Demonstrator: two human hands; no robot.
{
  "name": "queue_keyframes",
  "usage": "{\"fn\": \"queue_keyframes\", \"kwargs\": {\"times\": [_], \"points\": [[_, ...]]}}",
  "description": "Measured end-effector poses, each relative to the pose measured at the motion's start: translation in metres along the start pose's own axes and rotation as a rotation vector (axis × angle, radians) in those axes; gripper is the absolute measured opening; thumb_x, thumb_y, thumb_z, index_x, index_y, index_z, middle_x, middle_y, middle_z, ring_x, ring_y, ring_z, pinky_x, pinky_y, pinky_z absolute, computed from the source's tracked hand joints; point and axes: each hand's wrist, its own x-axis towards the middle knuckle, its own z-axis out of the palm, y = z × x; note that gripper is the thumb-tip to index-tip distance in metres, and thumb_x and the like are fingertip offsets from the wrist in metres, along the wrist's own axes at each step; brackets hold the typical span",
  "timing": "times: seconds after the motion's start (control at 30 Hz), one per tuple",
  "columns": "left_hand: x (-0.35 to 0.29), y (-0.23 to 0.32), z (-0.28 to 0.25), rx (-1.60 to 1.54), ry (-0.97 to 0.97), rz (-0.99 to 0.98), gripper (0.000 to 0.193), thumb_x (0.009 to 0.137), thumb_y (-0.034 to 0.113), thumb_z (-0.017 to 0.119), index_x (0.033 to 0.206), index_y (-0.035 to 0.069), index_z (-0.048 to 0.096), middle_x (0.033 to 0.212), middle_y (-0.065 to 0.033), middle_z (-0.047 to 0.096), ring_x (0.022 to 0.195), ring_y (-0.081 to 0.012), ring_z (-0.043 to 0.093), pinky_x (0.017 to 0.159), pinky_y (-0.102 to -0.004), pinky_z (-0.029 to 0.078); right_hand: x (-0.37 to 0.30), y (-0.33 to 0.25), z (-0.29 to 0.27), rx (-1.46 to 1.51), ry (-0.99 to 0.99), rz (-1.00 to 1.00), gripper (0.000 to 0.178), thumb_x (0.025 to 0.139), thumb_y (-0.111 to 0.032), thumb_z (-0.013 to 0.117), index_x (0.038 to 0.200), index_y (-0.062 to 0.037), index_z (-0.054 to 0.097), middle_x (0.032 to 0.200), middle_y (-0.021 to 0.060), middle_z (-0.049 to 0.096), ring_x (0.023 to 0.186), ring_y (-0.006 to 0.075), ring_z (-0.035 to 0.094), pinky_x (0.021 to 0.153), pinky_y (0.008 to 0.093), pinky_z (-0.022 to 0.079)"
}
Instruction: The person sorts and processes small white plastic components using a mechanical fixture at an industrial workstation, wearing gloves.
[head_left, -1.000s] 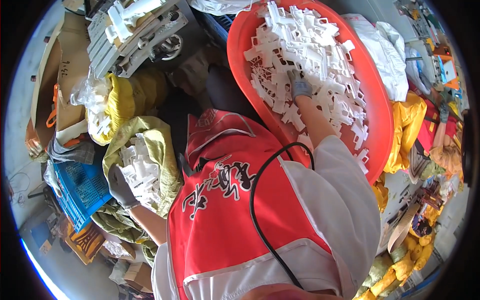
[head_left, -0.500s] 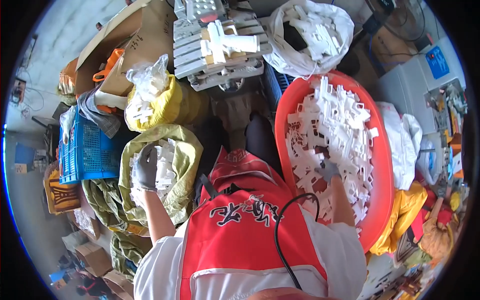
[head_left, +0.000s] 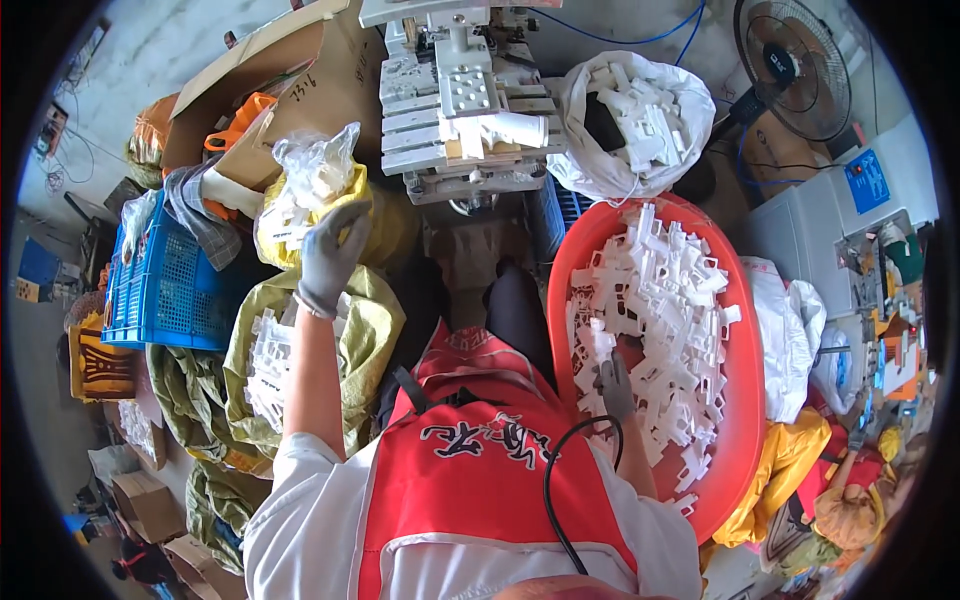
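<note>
My left hand [head_left: 333, 258], in a grey glove, is raised over the far edge of the green woven sack [head_left: 375, 330], beside the yellow bag [head_left: 378, 225]. Its fingers are bent but apart, and I see nothing in them. White plastic parts [head_left: 268, 365] fill the sack. My right hand [head_left: 615, 388], gloved too, reaches into the red oval tub [head_left: 735, 480] heaped with white plastic parts [head_left: 670, 320]. Its fingers close at the lower end of one upright white plastic part [head_left: 601, 340]. Another white part [head_left: 515, 130] lies on the machine's slatted table [head_left: 410, 145] ahead.
A white sack [head_left: 690, 100] of similar parts stands beyond the tub. Left of the green sack are a blue plastic crate [head_left: 170, 300] and a large cardboard box [head_left: 335, 75]. A fan [head_left: 790, 70] stands far right. A black cable [head_left: 550, 490] hangs over my red apron.
My left hand has come up out of the green sack and forward. My right hand has shifted left within the tub, to an upright part. The view has tilted up, showing more machine and fan.
</note>
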Motion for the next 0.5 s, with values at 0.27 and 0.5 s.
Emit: {"fn": "queue_keyframes", "kwargs": {"times": [0.27,0.5], "points": [[0.087,0.045,0.023,0.126,-0.054,0.236,0.032,0.081,0.023,0.064,0.106,0.004,0.062,0.104,-0.0169,0.063,0.098,-0.0333,0.058,0.085,-0.0375,0.046,0.027,-0.046,-0.009,-0.074,0.132,-0.404,0.043,0.095,-0.021,0.044,0.135,-0.0057,0.038,0.119,0.0078,0.052,0.102,0.0113,0.052,0.082,0.0245,0.043],[0.134,0.042,0.044,0.006,-0.358,0.138,0.036,0.077,0.021,0.069,0.108,0.005,0.061,0.102,-0.0128,0.065,0.088,-0.0243,0.064,0.077,-0.0331,0.050,0.016,-0.117,-0.006,0.269,0.146,-0.199,0.046,0.096,-0.034,0.044,0.132,-0.0058,0.041,0.086,0.0013,0.053,0.075,0.0088,0.049,0.071,0.0234,0.043]]}}
